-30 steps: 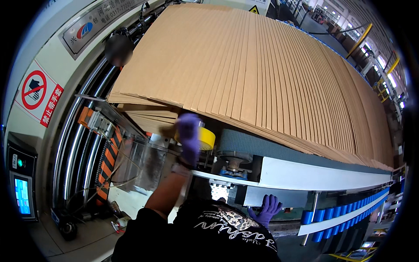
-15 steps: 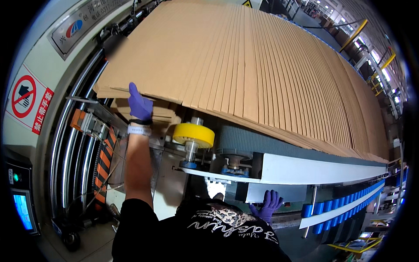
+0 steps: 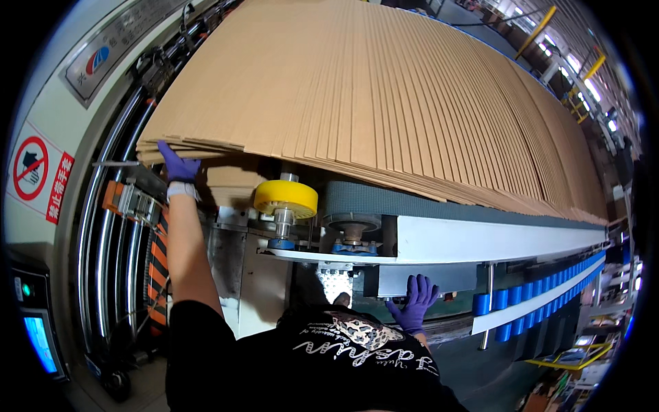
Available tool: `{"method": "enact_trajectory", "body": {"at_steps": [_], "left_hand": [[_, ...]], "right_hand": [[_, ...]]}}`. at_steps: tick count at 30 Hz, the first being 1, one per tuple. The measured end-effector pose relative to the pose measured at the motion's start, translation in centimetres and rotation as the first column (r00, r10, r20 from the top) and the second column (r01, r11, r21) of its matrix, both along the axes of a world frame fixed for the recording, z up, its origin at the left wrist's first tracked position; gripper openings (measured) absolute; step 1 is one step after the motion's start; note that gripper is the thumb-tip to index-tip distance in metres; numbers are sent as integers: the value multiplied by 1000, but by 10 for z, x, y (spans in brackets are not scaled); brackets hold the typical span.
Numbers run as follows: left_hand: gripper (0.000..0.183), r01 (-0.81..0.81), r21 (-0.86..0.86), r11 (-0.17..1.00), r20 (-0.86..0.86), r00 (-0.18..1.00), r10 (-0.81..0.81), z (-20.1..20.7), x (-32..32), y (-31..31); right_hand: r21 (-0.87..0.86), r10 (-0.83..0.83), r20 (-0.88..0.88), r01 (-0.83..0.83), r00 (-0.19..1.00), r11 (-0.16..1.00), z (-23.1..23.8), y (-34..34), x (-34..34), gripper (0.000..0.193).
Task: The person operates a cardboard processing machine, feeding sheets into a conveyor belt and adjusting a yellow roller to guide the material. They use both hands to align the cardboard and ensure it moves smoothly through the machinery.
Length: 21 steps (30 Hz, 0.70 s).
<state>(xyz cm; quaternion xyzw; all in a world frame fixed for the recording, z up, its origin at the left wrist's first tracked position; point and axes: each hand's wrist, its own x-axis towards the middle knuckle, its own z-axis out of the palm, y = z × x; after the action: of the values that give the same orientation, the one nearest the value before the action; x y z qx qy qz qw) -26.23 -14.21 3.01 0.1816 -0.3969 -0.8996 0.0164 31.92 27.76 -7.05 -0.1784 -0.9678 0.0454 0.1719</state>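
Note:
A long row of overlapping brown cardboard sheets (image 3: 274,82) fans out in front of me, their near edges stepped like shingles. At the left corner of this row my left hand (image 3: 180,167), in a purple glove, grips the near edge; its thumb lies at the top of the edge while the other fingers are partly hidden beneath. The sheet ends there are slightly parted. My right hand (image 3: 414,302), also gloved in purple, is held low with its fingers spread, in front of a grey metal box (image 3: 432,278). Nothing is in it.
A yellow wheel (image 3: 285,198) on a shaft stands right of my left arm, beside a dark ribbed belt (image 3: 371,200) under the sheets. Steel rollers (image 3: 103,240) and a striped guard (image 3: 158,275) lie left. Blue rollers (image 3: 511,299) line the lower right.
My left hand has shifted left along the sheets' edge towards the corner, and its thumb has come back from the top face. The right hand has risen a little, fingers still spread.

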Motion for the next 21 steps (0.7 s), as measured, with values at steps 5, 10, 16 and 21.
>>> {"method": "enact_trajectory", "body": {"at_steps": [5, 10, 16, 21], "left_hand": [[68, -233, -517, 824, -333, 941, 57, -53, 89, 36], [47, -509, -792, 337, -605, 728, -323, -82, 204, 148], [54, -295, -907, 299, -405, 428, -808, -41, 329, 208], [54, -403, -912, 80, -235, 351, -907, -33, 334, 213]], "right_hand": [[-40, -1, -15, 0, 1000, 999, 2, -4, -3, 99], [-13, -3, -2, 3, 1000, 1000, -2, 1, 3, 104], [10, 7, 2, -7, 1000, 1000, -2, 0, 3, 106], [-7, -3, -3, 3, 1000, 1000, -3, 1, 4, 107]]}}
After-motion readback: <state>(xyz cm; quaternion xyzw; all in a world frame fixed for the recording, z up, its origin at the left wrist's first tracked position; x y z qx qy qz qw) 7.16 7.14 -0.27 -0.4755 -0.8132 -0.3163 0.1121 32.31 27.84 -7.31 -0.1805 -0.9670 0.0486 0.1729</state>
